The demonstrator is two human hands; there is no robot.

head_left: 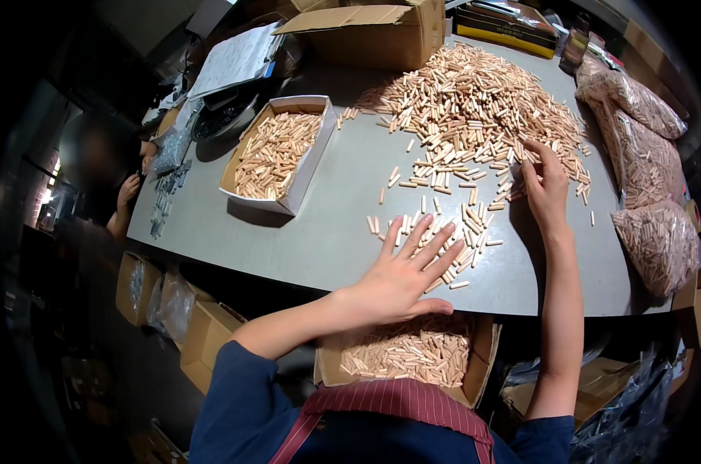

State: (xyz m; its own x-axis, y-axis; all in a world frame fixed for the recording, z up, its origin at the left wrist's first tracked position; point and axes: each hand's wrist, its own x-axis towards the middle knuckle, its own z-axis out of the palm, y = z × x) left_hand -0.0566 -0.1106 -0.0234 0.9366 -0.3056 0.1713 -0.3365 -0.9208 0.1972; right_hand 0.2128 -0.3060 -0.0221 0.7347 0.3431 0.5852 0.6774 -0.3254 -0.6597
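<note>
A large heap of short wooden dowels (474,97) spreads over the grey table (350,232), thinning out toward the front edge. Near that edge my left hand (403,272) lies with its fingers spread over loose dowels (474,220). Farther right, my right hand (546,185) reaches to the side of the heap, thumb and fingers apart, fingertips touching dowels. Nothing shows gripped in it. Below the table edge, in front of me, an open cardboard box (483,363) holds many more dowels. A white-sided box (312,166) filled with dowels stands left of the heap.
Clear bags of dowels (648,155) line the table's right side. At the back stand a cardboard box (366,35) and a bottle (575,46). Papers (234,66) rest above a dark bowl (225,116) at back left. A co-worker's hand (128,189) is at the left edge.
</note>
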